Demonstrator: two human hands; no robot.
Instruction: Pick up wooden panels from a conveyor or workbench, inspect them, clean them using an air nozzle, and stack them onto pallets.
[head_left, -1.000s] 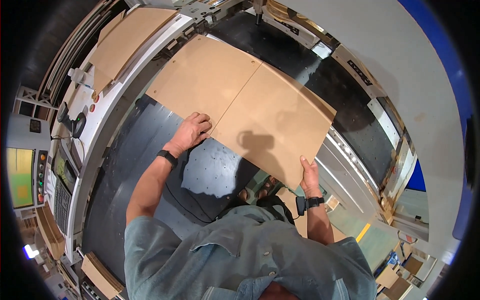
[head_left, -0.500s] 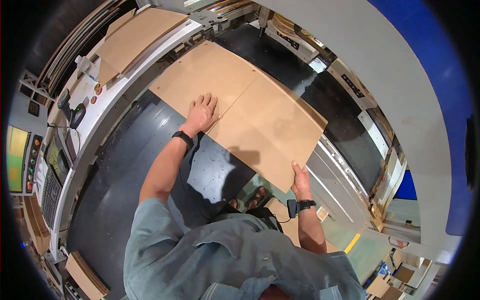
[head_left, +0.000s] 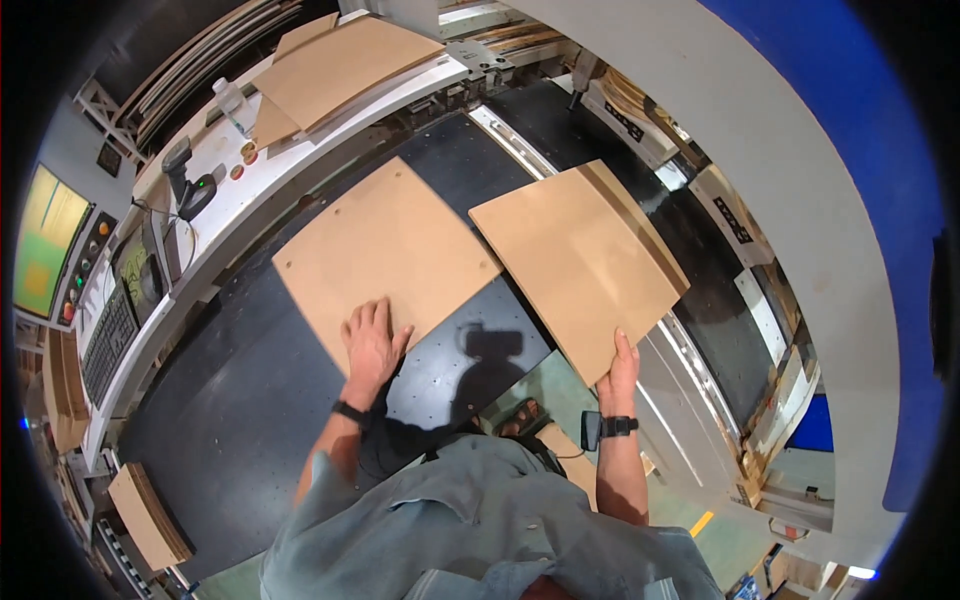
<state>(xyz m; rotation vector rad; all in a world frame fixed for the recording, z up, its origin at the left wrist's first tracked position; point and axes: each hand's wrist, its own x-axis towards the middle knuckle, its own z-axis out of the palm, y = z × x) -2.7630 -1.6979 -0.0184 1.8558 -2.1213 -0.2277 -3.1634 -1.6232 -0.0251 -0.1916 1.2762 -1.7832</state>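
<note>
My left hand [head_left: 371,345] lies with its fingers spread on the near edge of a square tan board [head_left: 395,245], which has small round holes close to its corners. That board rests on the black machine table. To its right, a second tan board [head_left: 575,255] with a step or strip along its right side is set at an angle. My right hand [head_left: 619,370] grips this board's near edge, thumb on top and fingers hidden beneath. A narrow gap separates the two boards, though their near corners come close together.
The black table [head_left: 230,400] has a white-edged side ledge holding a scanner [head_left: 188,180], a clear bottle [head_left: 232,105], a keyboard [head_left: 112,340] and more boards [head_left: 345,70]. A metal rail [head_left: 510,140] and a large grey-and-blue machine housing [head_left: 780,110] stand on the right.
The boards, side by side before, have come apart. My left hand has drawn the left board nearer and turned it, while the right board has tilted slightly in my right hand.
</note>
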